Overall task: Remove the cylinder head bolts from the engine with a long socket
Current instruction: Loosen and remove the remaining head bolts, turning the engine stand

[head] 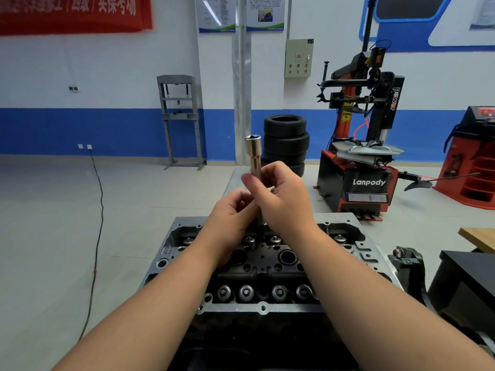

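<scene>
A chrome long socket point(254, 152) stands upright above the engine, its open end pointing up. My right hand point(281, 195) is closed around the socket's lower part. My left hand point(231, 212) sits just below and to the left, fingers pinched at the stem under the socket. From beneath my hands a thin dark shaft point(260, 227) runs down into the middle of the grey cylinder head point(262, 307). I cannot tell whether it is a bolt or an extension. Rows of valve springs point(246, 292) and round plug wells show on the head.
A stack of tyres point(285, 140) stands behind the engine. A red and black tyre changer point(359, 162) is at the right, with a red machine point(474, 167) further right. A grey press frame point(182, 119) stands by the wall, a black cable point(99, 210) crosses the floor, and dark equipment point(409, 266) sits close right.
</scene>
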Demonstrator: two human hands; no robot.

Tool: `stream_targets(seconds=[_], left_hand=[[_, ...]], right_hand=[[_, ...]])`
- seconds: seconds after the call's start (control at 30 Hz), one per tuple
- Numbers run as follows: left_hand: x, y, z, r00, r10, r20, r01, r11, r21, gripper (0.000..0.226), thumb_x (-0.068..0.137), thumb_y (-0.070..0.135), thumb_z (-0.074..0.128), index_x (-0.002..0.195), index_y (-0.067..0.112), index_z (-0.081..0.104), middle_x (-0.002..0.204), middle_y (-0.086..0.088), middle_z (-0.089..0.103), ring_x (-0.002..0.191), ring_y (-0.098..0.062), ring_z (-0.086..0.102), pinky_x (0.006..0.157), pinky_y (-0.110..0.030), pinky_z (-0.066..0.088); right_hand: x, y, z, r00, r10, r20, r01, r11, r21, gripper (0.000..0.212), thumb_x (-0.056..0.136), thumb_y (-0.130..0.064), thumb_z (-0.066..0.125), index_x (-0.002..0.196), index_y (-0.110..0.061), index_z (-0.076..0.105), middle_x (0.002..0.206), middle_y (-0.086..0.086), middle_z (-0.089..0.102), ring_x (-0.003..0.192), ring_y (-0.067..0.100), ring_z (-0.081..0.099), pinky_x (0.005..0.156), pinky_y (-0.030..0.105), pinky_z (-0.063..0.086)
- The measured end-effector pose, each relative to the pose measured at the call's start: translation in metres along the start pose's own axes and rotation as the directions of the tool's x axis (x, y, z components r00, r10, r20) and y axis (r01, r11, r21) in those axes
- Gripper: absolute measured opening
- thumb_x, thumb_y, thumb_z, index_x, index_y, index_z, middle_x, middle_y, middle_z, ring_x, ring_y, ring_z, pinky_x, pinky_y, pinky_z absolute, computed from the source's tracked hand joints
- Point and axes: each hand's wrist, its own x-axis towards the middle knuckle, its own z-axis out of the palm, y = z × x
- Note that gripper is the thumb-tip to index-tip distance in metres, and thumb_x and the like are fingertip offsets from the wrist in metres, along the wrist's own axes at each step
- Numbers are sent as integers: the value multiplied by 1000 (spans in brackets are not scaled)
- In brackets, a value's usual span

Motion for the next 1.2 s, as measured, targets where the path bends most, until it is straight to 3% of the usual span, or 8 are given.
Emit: stream_targets(seconds=[0.13, 0.27, 0.47, 0.63, 0.87, 0.93, 1.07, 1.2], left_hand=[[-3, 2, 1, 996, -31, 79, 30, 1000, 9, 41, 111, 38, 41, 121, 11, 71, 107, -13, 77, 94, -23, 74, 82, -33, 60], [-3, 1, 1, 998, -20, 52, 17, 999, 50, 33, 106, 38, 54, 113, 12, 72, 102, -11, 77, 92, -26, 74, 85, -41, 61], [-2, 2, 1, 1000, 9, -2, -9, 994, 109, 28, 99, 32, 69, 116, 9, 69, 107, -24, 71, 102, -47, 67, 92, -63, 55], [-4, 3, 3, 998, -37, 60, 30, 993, 116, 39, 110, 43, 45, 122, 16, 70, 109, -9, 77, 103, -25, 72, 95, -44, 58], [-1, -1, 1, 1000, 9, -19, -8, 998, 68, 22, 103, 31, 63, 106, 11, 70, 97, -17, 75, 87, -30, 72, 85, -51, 59], [1, -1, 0, 999, 26, -40, -23, 997, 73, 20, 99, 30, 70, 105, 12, 70, 97, -20, 73, 84, -34, 71, 82, -52, 58], [0, -1, 0, 999, 28, -17, -26, 996, 84, 25, 96, 36, 72, 110, 15, 71, 102, -24, 72, 100, -48, 68, 87, -59, 57], [0, 0, 1, 1000, -23, 15, 22, 999, 44, 37, 104, 44, 56, 112, 12, 73, 104, -19, 75, 96, -32, 72, 90, -48, 59]], right_hand=[[0, 3, -2, 1000, 30, -5, -29, 999, 14, 10, 99, -31, 63, 96, -23, 68, 82, -14, 68, 80, 1, 64, 70, 17, 49], [-3, 1, -1, 999, 23, 28, -23, 1000, -3, 21, 101, -33, 51, 104, -20, 68, 95, -8, 72, 90, 7, 65, 82, 35, 55], [-2, -3, -1, 999, -30, -32, 31, 999, 41, 16, 90, -40, 73, 89, -34, 58, 80, -18, 65, 76, 4, 62, 69, 21, 52], [-1, -3, -1, 999, 22, -26, -19, 995, 99, 8, 97, -33, 66, 90, -32, 63, 84, -7, 71, 82, 9, 67, 75, 31, 57], [-2, -3, 0, 999, 20, 40, -24, 994, 104, 21, 103, -31, 54, 100, -17, 69, 80, -16, 68, 80, 2, 66, 71, 22, 52], [-1, -2, -1, 999, 4, 40, -7, 995, 97, 9, 97, -33, 65, 99, -25, 66, 79, -18, 66, 81, 3, 66, 71, 25, 55], [0, -3, -1, 1000, -17, -6, 17, 1000, 27, 18, 90, -33, 74, 87, -37, 57, 83, -22, 66, 78, 1, 63, 68, 17, 51], [-1, 0, -2, 1000, 29, 4, -30, 998, 48, 6, 99, -29, 61, 94, -32, 61, 86, -11, 71, 85, 5, 68, 79, 33, 58]])
